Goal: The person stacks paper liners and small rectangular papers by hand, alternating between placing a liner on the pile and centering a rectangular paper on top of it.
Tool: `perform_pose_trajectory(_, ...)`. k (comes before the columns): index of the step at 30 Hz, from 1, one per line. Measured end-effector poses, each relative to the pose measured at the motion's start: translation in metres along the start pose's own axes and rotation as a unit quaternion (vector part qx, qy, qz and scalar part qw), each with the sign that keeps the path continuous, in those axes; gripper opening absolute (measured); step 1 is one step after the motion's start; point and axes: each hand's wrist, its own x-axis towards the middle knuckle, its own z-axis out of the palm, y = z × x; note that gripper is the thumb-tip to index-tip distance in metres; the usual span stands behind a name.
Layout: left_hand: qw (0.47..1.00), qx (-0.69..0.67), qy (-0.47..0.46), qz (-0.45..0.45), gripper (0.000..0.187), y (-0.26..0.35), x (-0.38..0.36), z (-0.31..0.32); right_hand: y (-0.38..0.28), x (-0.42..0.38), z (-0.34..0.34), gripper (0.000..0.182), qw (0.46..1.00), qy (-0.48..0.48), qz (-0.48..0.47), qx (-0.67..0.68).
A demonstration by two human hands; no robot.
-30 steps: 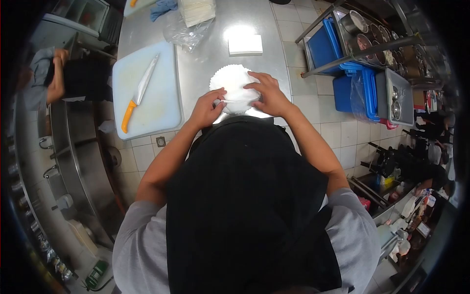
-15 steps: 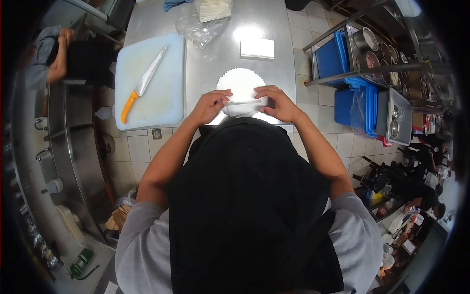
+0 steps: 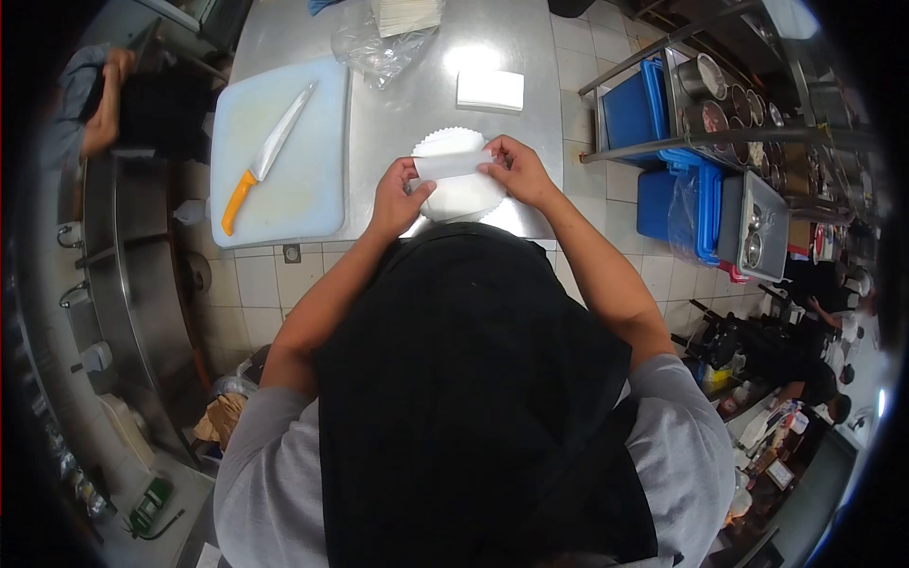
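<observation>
From my head camera, my left hand [image 3: 405, 196] and right hand [image 3: 517, 170] each pinch one end of the white strip [image 3: 451, 165], fingers nearly closed. It has shifted from the round paper's [image 3: 464, 202] near edge to just past its middle, so the handling seems farther along.

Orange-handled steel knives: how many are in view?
1. The orange-handled steel knife lies on the pale rectangular cutting board, left of the person's bare left hand. The shiny metal table runs out of frame at the top, so others may be hidden.
</observation>
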Motion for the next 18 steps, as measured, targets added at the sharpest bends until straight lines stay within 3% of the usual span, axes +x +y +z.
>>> perform_pose_trajectory(3, 0.997, 0.063, 0.052, 0.010, 0.038, -0.006, -0.002, 0.008, 0.000, -0.006, 0.005, 0.014, 0.996, 0.006, -0.044, -0.079)
perform_pose_trajectory(5, 0.994, 0.075, 0.076, 0.022, 0.039, -0.009, -0.002, 0.012, -0.002, -0.005, 0.009, 0.016, 0.998, 0.029, 0.047, -0.005)
perform_pose_trajectory(8, 0.986, 0.110, 0.122, 0.010, 0.044, -0.007, -0.003, 0.016, 0.006, 0.000, 0.012, 0.018, 0.996, 0.057, 0.055, -0.029)
perform_pose_trajectory(10, 0.971, 0.164, 0.169, 0.048, 0.046, -0.007, -0.001, 0.020, 0.007, 0.003, 0.017, 0.019, 0.995, 0.079, 0.046, -0.026)
perform_pose_trajectory(18, 0.957, 0.199, 0.210, 0.026, 0.045, -0.002, -0.002, 0.028, -0.002, 0.010, 0.027, 0.021, 0.987, 0.127, 0.084, -0.054)
